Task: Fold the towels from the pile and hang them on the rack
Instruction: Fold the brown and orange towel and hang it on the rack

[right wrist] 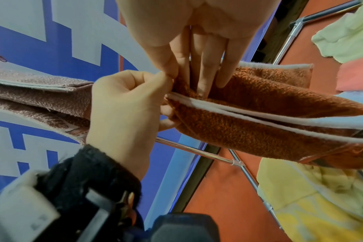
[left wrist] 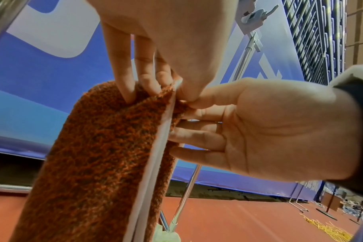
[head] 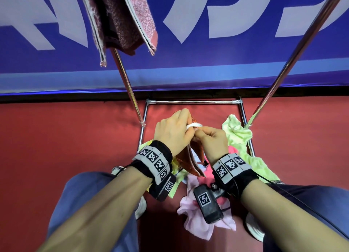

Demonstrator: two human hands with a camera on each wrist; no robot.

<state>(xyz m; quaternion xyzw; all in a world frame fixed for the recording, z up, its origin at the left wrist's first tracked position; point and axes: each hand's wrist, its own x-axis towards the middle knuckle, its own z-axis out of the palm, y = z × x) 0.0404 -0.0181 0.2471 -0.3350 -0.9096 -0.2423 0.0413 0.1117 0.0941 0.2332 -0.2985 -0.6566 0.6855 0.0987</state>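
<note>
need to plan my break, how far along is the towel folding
Done: one pink towel already hangs folded over the rack. In hand: the left hand and right hand pinch the white-edged top of an orange towel, doubled over between them. Left: the pile on the floor holds green, pink and yellow towels, unfolded.

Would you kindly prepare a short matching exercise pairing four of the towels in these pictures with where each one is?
Things:
1. orange towel
2. dusty-pink towel
3. light green towel
4. pale pink towel

Places:
A. on the floor between the person's feet
B. draped over the rack's base bar at the right
C. pinched in both hands
D. hanging on the rack, upper left

Pairs: 1-C, 2-D, 3-B, 4-A
</note>
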